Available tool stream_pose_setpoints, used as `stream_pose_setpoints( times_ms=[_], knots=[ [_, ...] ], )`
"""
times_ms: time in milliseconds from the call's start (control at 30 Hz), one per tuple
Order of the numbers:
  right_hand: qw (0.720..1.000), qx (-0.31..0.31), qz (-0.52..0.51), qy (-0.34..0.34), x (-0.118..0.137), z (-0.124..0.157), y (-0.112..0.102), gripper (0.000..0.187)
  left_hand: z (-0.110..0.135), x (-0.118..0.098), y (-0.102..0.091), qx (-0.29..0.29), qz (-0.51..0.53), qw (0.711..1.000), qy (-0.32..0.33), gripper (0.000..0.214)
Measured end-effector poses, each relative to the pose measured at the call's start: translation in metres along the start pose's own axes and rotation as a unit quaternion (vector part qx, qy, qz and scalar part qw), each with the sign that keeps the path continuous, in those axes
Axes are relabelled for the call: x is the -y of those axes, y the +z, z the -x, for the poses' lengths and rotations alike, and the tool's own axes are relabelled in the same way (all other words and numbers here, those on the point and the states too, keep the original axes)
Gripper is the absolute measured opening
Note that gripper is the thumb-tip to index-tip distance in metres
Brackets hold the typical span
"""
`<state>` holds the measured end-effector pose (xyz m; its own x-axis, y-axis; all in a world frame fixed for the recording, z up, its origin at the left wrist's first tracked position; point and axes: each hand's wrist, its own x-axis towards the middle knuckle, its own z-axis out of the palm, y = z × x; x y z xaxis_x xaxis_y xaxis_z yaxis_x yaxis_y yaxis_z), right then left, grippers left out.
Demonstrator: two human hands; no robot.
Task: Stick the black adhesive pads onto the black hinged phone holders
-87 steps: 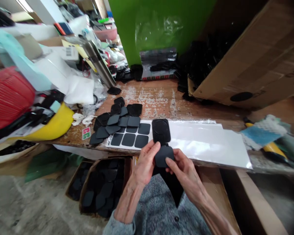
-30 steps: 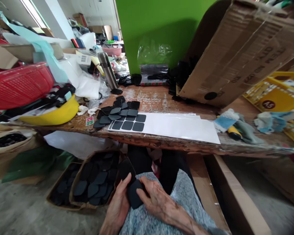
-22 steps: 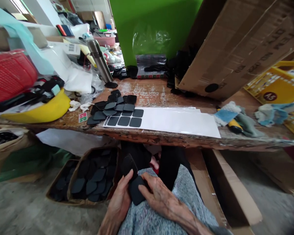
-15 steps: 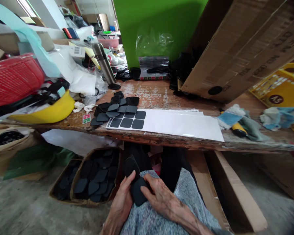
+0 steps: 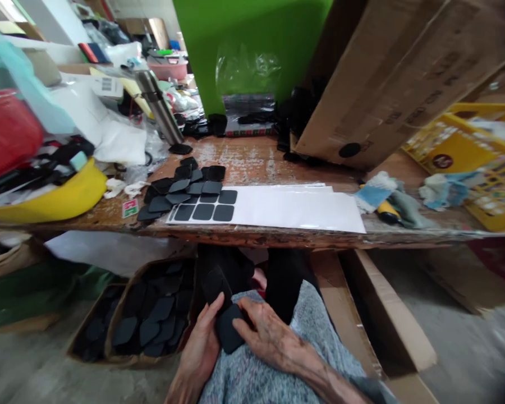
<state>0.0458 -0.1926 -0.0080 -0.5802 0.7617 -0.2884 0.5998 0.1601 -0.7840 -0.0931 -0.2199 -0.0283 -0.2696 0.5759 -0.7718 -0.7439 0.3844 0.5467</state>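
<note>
Over my lap, a black square pad [image 5: 228,332] with rounded corners sits between my two hands. My left hand [image 5: 204,336] grips its left side, thumb pointing up. My right hand [image 5: 269,331] has its thumb and curled fingers on the pad's right part. Part of the pad's edge is hidden by the fingers. On the table edge ahead lies a white sheet [image 5: 294,210] with several black rounded squares [image 5: 203,211] at its left end. A loose pile of similar black pads [image 5: 179,187] overlaps that end.
Below left stand a paper-lined container of black pads [image 5: 162,314] and a smaller one beside it. A steel flask [image 5: 160,106], a yellow bowl [image 5: 63,196], a leaning cardboard box [image 5: 379,90], a glove [image 5: 376,191] and a yellow crate [image 5: 450,148] occupy the table.
The whole view has shifted, so the table and its things appear further left. Both hands keep the pad in nearly the same pose.
</note>
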Motion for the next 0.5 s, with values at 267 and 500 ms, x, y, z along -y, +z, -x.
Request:
stream_pose_setpoints(
  times_ms=[267,500],
  knots=[
    [0.999,-0.041,0.018,0.020,0.004,0.002,-0.010,0.024,-0.008,-0.008,0.007,0.005,-0.096,0.994,-0.054,0.034],
    [0.996,-0.086,-0.038,-0.009,-0.007,0.009,0.003,0.025,-0.007,0.002,-0.005,0.055,-0.090,0.994,0.006,0.030]
  ],
)
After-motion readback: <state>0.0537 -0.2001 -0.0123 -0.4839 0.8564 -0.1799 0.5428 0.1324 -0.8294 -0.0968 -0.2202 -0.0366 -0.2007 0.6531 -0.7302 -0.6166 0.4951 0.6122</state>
